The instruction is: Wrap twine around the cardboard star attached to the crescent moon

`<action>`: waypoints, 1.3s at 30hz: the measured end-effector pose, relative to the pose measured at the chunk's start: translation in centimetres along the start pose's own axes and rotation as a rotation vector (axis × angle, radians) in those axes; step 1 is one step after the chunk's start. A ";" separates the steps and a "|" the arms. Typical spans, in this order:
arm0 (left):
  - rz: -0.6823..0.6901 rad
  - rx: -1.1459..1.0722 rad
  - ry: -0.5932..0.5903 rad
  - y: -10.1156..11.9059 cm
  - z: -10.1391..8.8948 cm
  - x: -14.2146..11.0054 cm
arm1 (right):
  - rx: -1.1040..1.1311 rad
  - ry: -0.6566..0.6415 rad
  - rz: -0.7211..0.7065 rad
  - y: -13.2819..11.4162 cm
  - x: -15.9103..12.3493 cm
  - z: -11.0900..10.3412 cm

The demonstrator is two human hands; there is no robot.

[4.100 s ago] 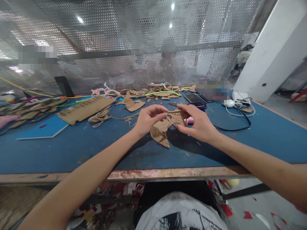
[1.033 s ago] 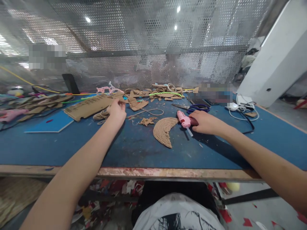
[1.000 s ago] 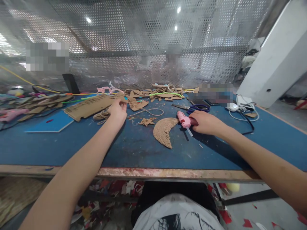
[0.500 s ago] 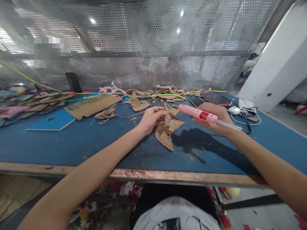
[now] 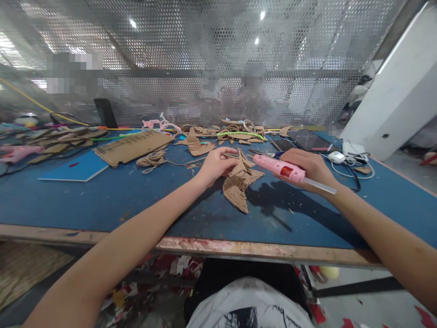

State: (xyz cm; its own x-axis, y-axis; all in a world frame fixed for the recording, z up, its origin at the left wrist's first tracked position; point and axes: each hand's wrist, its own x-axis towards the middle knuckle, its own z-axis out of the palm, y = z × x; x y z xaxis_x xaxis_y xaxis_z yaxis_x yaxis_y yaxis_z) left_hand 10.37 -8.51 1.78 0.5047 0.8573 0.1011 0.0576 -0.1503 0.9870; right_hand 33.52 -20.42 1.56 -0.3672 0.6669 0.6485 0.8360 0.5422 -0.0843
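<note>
While the left hand pinches one star over one crescent, partly covering it, the right hand clasps one glue gun, nozzle near the star. One pair of scissors is mostly hidden; bare table separates crescent from near edge.

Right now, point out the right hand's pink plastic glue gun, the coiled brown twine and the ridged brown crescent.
Pink glue gun [image 5: 271, 165]: head view, body.
Coiled brown twine [image 5: 152, 159]: head view, middle.
Ridged brown crescent [image 5: 235, 193]: head view, lower half.
</note>
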 end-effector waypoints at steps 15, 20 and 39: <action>-0.118 -0.229 -0.159 1.0 1.3 -1.5 | 1.205 0.235 0.727 -2.8 1.1 3.3; -0.039 -0.238 -0.207 1.0 2.1 -2.3 | 1.283 0.166 0.694 -3.6 1.3 3.5; -0.291 -0.084 -0.471 0.4 1.5 -2.1 | 1.052 0.133 0.716 -2.8 1.5 3.4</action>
State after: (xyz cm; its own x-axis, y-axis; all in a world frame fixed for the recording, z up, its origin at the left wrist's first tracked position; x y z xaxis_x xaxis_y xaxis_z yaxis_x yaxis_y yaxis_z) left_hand 10.69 -11.10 1.76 0.8096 0.5422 -0.2249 0.1931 0.1158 0.9743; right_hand 29.22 -19.22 0.15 0.1236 0.9533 0.2755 0.0830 0.2668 -0.9602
